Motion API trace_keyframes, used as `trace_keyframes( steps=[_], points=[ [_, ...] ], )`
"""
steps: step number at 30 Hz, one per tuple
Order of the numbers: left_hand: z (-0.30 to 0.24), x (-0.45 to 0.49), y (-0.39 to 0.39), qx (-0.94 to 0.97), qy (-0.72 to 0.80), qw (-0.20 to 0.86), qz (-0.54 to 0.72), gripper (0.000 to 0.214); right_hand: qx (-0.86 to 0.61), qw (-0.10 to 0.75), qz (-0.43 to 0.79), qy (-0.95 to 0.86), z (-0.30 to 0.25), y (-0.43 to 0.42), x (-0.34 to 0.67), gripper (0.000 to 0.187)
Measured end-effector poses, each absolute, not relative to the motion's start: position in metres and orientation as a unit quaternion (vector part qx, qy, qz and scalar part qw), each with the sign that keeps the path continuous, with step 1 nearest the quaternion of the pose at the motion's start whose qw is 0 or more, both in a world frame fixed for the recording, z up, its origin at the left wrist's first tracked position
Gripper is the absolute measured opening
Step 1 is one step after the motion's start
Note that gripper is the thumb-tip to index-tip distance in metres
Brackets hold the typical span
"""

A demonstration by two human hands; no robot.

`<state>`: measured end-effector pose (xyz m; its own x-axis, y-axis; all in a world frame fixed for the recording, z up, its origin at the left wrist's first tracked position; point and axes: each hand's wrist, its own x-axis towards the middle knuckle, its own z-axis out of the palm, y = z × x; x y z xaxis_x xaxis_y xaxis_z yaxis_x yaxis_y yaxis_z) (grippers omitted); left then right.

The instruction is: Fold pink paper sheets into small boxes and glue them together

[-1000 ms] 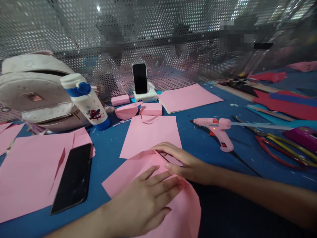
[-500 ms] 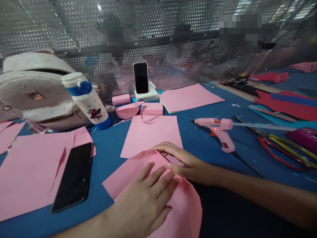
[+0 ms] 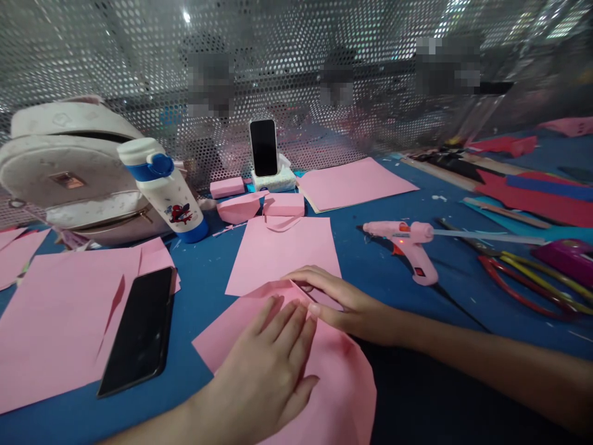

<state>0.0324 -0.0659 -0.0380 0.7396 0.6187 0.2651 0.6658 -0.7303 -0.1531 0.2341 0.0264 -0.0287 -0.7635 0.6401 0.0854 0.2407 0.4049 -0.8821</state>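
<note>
A folded sheet of pink paper (image 3: pixel 340 377) lies in front of me, with a raised crease near its middle. My left hand (image 3: pixel 271 364) rests flat on it, fingers stretched toward the crease. My right hand (image 3: pixel 345 306) has the raised edge between thumb and fingers, the fingers behind the fold and the thumb on the near side. Part of the fold is hidden by both hands. Just beyond, another pink sheet (image 3: pixel 285 253) lies flat, partly under the folded one.
To the right are a pink glue gun (image 3: pixel 417 238) with its light on and red-and-yellow-handled scissors (image 3: pixel 523 281). On the left lie a black phone (image 3: pixel 139 330), pink sheets (image 3: pixel 55 321), a bottle (image 3: pixel 167 191) and a backpack (image 3: pixel 69 173). Another phone (image 3: pixel 264 148) stands behind small pink boxes (image 3: pixel 283 204).
My left hand has slid slightly left along the paper, and its fingers have come closer together. My right hand keeps its place on the fold.
</note>
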Motion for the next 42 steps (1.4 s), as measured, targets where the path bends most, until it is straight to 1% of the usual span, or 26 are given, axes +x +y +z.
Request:
trace_keyframes(
  steps=[7,18,32,42],
  points=[
    [-0.0405,0.0328,-0.0647,-0.916,-0.358,0.145,-0.108,0.057,-0.272,0.210,0.473,-0.811,-0.0251,0.0260,0.2326,0.039],
    [-0.0439,0.0309,-0.0611,-0.913,-0.358,0.143,-0.131,0.053,-0.271,0.212,0.465,-0.816,-0.0263,0.0257,0.2319,0.039],
    [-0.0422,0.0347,-0.0644,-0.908,-0.353,0.177,-0.143,0.048,-0.273,0.218,0.457,-0.818,-0.0246,0.0255,0.2319,0.037],
    [-0.0442,0.0285,-0.0627,-0.911,-0.361,0.134,-0.148,0.050,-0.268,0.213,0.465,-0.816,-0.0277,0.0261,0.2321,0.039]
  ],
)
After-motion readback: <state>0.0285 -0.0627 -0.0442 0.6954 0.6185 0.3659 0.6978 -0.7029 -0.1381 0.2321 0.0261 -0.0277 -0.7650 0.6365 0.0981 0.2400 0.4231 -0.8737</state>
